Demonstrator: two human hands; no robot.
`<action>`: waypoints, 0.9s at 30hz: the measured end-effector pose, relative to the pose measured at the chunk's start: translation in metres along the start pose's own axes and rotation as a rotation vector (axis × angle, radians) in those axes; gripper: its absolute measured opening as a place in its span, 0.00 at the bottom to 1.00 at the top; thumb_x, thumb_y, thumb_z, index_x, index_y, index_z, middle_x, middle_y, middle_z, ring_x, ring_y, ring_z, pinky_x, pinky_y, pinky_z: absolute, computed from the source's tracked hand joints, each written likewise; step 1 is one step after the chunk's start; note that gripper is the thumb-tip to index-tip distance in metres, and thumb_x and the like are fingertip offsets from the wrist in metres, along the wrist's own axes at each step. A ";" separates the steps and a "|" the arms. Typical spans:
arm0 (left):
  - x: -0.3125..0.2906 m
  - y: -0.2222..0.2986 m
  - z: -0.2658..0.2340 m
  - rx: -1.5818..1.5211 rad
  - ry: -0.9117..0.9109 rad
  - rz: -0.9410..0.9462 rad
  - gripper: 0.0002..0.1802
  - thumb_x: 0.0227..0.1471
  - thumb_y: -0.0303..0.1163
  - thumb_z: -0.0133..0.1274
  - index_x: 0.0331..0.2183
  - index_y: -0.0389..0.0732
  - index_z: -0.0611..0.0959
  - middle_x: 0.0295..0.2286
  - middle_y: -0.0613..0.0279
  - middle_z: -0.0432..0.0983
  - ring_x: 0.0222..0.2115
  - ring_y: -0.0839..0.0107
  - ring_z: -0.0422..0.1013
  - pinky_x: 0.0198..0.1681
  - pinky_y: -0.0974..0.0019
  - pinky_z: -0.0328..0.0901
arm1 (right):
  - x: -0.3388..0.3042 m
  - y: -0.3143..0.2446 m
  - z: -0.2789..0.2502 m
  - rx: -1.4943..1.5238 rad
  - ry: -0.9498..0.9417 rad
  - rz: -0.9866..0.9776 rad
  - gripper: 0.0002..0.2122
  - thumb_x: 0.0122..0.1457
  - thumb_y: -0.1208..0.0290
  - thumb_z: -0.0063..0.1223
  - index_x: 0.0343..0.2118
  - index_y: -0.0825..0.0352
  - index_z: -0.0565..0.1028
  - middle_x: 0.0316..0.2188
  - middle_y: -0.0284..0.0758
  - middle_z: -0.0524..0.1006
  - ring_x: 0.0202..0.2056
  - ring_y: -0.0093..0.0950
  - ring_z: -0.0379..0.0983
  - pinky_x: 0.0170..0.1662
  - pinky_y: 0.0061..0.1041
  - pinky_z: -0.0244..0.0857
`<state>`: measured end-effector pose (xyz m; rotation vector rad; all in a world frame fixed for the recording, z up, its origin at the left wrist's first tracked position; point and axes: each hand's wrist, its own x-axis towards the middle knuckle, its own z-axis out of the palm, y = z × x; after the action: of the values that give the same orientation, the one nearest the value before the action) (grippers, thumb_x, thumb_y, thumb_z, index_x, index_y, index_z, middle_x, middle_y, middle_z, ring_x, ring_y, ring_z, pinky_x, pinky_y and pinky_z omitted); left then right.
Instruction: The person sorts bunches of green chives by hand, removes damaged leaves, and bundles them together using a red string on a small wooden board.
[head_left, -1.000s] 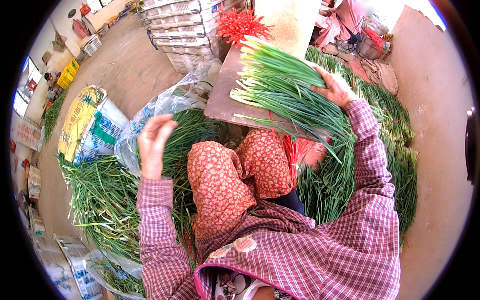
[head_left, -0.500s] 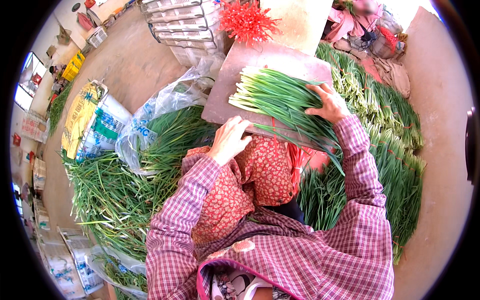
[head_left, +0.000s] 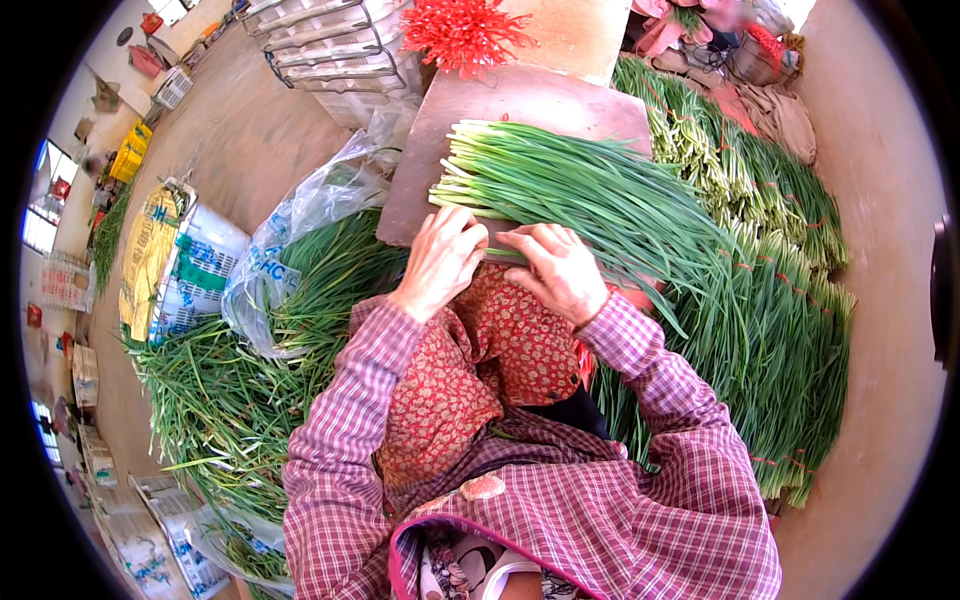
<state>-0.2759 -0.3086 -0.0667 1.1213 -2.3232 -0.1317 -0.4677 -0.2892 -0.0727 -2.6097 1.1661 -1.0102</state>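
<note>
A loose bunch of garlic chives (head_left: 570, 180) lies across a flat board (head_left: 420, 190) before me, its pale ends to the left and its green leaves to the right, hanging over the board's edge. My left hand (head_left: 445, 255) is at the board's near edge, just below the pale ends, with thumb and fingers pinched together. Close to it, my right hand (head_left: 560, 268) is along the near side of the bunch, its fingers curled in and pointing left. Whatever thin thing either hand pinches is too small to make out.
Red ties (head_left: 465, 35) form a clump beyond the board. White crates (head_left: 340, 50) stand stacked at the far left. Loose chives (head_left: 240, 390) heap to my left beside a clear plastic bag (head_left: 265, 270). Tied chive bundles (head_left: 790, 290) fill the right side, along the wall.
My right hand has left the top of the bunch's leaves and come left and nearer, beside my left hand. The left hand's fingers have drawn together. The view has shifted slightly.
</note>
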 end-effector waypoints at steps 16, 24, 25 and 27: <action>0.004 -0.004 0.005 -0.387 -0.026 -0.450 0.11 0.42 0.27 0.52 0.32 0.35 0.79 0.25 0.59 0.75 0.22 0.76 0.69 0.27 0.73 0.64 | 0.087 0.047 -0.102 -0.537 0.226 -0.029 0.07 0.54 0.63 0.45 0.31 0.55 0.74 0.18 0.30 0.71 0.17 0.28 0.70 0.17 0.25 0.63; 0.022 -0.016 0.021 -0.874 -0.080 -0.694 0.14 0.47 0.32 0.48 0.38 0.39 0.76 0.24 0.68 0.72 0.20 0.83 0.64 0.23 0.79 0.59 | 0.077 0.094 -0.021 -0.353 -0.015 0.071 0.11 0.50 0.59 0.48 0.35 0.55 0.74 0.27 0.34 0.70 0.34 0.32 0.68 0.34 0.31 0.65; 0.023 -0.016 0.020 -0.910 -0.069 -0.685 0.14 0.47 0.32 0.48 0.38 0.39 0.76 0.24 0.68 0.72 0.20 0.83 0.64 0.23 0.79 0.59 | 0.074 0.096 -0.020 -0.299 0.020 0.053 0.12 0.49 0.59 0.49 0.35 0.56 0.74 0.28 0.34 0.70 0.35 0.32 0.67 0.36 0.31 0.63; 0.024 -0.017 0.017 -0.918 -0.085 -0.680 0.14 0.48 0.32 0.47 0.39 0.39 0.76 0.24 0.68 0.72 0.20 0.83 0.64 0.23 0.79 0.59 | 0.073 0.089 -0.024 -0.187 0.085 0.010 0.13 0.49 0.60 0.50 0.37 0.58 0.73 0.30 0.35 0.69 0.36 0.34 0.66 0.40 0.32 0.61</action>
<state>-0.2848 -0.3404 -0.0756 1.3059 -1.4990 -1.3442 -0.5026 -0.3982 -0.0463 -2.7213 1.3538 -1.0684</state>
